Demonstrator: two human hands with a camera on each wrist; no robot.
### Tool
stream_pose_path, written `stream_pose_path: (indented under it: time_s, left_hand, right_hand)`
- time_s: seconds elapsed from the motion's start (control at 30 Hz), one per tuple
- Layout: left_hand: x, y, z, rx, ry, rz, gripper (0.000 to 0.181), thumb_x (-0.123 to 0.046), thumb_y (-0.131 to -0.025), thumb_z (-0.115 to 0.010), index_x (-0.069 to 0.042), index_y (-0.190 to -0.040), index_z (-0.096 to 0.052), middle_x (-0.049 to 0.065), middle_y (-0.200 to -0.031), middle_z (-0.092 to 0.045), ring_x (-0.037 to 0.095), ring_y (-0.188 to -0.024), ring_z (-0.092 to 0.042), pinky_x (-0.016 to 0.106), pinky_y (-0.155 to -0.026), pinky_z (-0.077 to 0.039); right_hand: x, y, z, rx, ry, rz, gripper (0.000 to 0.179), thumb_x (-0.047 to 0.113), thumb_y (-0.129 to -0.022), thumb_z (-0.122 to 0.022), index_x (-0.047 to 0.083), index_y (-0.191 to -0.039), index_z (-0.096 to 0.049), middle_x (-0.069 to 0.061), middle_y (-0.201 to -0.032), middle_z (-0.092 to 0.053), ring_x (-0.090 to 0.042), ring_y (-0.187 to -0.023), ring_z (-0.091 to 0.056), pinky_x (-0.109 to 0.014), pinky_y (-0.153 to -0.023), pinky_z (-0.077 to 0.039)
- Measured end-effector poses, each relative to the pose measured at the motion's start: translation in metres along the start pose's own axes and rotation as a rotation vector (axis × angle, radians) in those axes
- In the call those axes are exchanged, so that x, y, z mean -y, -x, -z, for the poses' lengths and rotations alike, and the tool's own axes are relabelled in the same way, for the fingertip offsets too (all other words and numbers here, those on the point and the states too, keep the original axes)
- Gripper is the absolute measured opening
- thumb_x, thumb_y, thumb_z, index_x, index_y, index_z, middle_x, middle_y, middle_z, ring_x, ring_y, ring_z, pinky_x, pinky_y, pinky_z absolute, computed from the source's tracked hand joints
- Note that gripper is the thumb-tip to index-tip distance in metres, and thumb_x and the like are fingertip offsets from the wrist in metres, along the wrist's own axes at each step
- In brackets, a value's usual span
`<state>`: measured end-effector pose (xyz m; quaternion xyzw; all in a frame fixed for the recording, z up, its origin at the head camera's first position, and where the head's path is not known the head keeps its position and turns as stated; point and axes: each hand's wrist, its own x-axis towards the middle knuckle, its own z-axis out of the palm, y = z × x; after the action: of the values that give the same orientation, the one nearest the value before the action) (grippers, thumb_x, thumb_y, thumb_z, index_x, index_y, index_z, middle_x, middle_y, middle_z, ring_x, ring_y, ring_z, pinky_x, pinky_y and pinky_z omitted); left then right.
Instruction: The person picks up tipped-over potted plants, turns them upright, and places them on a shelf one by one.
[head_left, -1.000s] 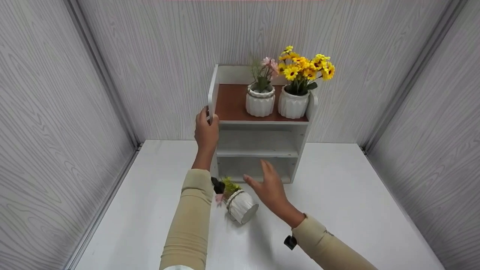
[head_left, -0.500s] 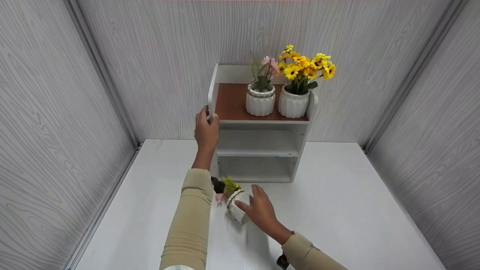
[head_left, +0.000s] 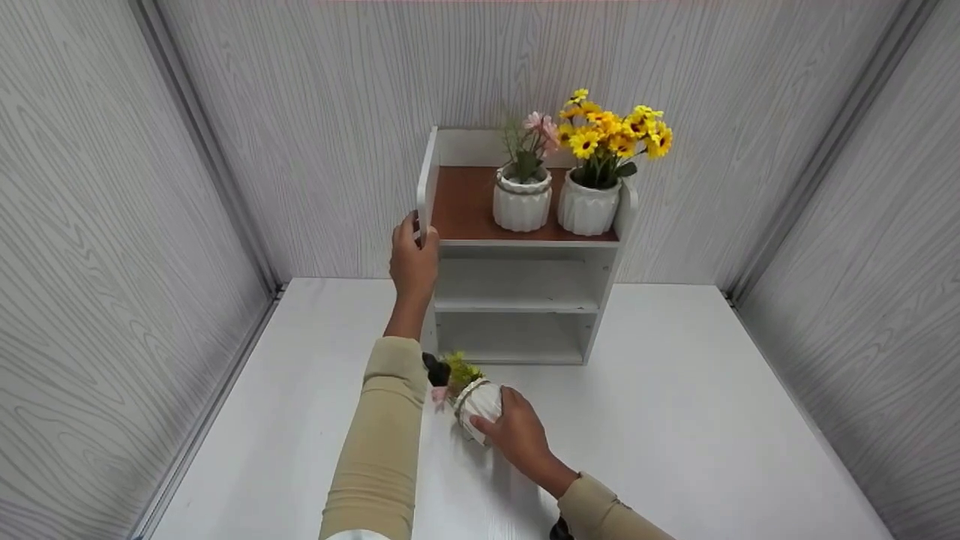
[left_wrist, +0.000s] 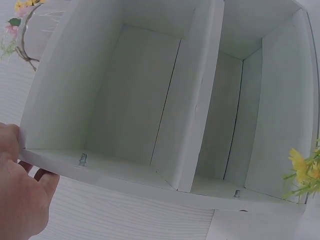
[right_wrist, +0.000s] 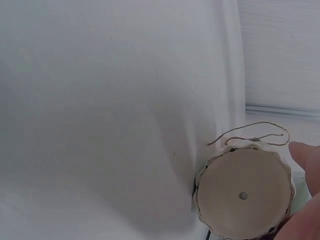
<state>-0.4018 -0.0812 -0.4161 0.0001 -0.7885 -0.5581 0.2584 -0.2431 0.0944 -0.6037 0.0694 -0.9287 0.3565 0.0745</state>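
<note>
A small white shelf unit [head_left: 517,308] with a brown top stands at the back of the table. My left hand [head_left: 414,259] grips the front edge of its left side panel; in the left wrist view the fingers curl round that edge. In front of the shelf a white ribbed flowerpot [head_left: 480,401] lies on its side, twine round its neck, its yellow-green and pink flowers [head_left: 459,369] pointing left. My right hand [head_left: 521,435] holds the pot near its base, thumb on the near side, fingers on the far side. The right wrist view shows the pot's round bottom [right_wrist: 243,195] with a small hole.
On the shelf's top stand a white pot with pink flowers [head_left: 522,201] and a white pot with yellow flowers [head_left: 589,202]. Wood-grain panels [head_left: 315,150] enclose the white table [head_left: 675,390] at the back and both sides. My left forearm runs close beside the lying pot's flowers.
My right hand has come down and left from in front of the lower shelf to the lying flowerpot and taken hold of it. My left hand stays on the side panel.
</note>
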Motion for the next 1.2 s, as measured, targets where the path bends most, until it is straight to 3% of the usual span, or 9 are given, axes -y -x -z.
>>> stream_pose_path:
  time_s: [0.23,0.43,0.93,1.2]
  left_hand:
    - [0.002,0.000,-0.001,-0.004,-0.009,-0.002,0.052,-0.034,-0.105,-0.048,-0.013,-0.152,-0.043,0.009,-0.141,-0.054,0.026,-0.130,-0.058,0.048,-0.102,-0.049]
    - [0.003,0.000,-0.001,0.008,-0.003,0.007,0.052,-0.035,-0.105,-0.048,-0.014,-0.152,-0.043,0.009,-0.142,-0.054,0.026,-0.130,-0.058,0.048,-0.103,-0.049]
    - [0.002,-0.001,0.000,0.016,0.015,-0.011,0.051,-0.033,-0.105,-0.049,-0.013,-0.152,-0.043,0.010,-0.141,-0.053,0.027,-0.130,-0.059,0.046,-0.101,-0.051]
    - [0.002,-0.001,0.002,0.019,0.018,-0.005,0.051,-0.034,-0.105,-0.049,-0.014,-0.152,-0.042,0.009,-0.142,-0.053,0.026,-0.130,-0.059,0.046,-0.101,-0.051]
  right_hand:
    - [-0.005,0.004,-0.004,-0.054,0.028,0.051,0.077,0.038,-0.088,-0.078,-0.011,-0.140,-0.049,-0.026,-0.140,-0.057,-0.039,-0.130,-0.056,-0.049,-0.105,-0.047]
    - [-0.010,0.013,-0.009,-0.065,-0.038,0.013,0.077,0.040,-0.091,-0.074,-0.007,-0.145,-0.045,-0.022,-0.145,-0.053,-0.037,-0.135,-0.051,-0.049,-0.107,-0.045]
    - [-0.024,0.033,-0.009,-0.092,-0.142,0.009,0.093,0.048,-0.090,-0.072,-0.008,-0.153,-0.031,-0.027,-0.156,-0.038,-0.041,-0.144,-0.039,-0.053,-0.114,-0.036]
    - [-0.035,0.042,-0.001,-0.054,-0.192,-0.018,0.097,0.048,-0.082,-0.078,-0.001,-0.153,-0.033,-0.018,-0.147,-0.051,-0.033,-0.132,-0.054,-0.050,-0.101,-0.048]
